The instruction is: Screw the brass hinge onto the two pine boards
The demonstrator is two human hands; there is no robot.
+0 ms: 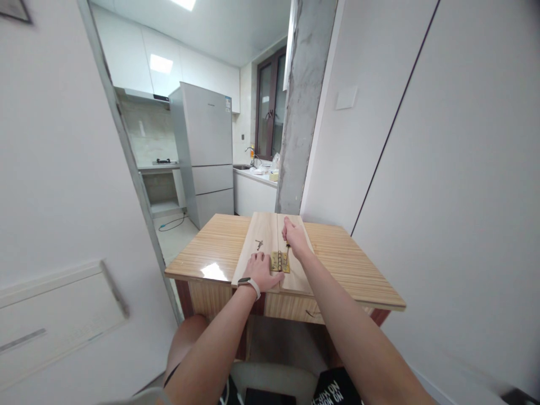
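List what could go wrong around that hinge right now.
1. The tool in the right hand, mostly hidden, could slip off the hinge toward the left hand, close beside it.
2. The left hand might scatter the small metal pieces near its fingers.
3. The left board and right board meet beneath the hinge; uneven pressure could shift them.

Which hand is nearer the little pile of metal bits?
Left: the left hand lies just this side of the pile; the right hand is farther off, to its right.
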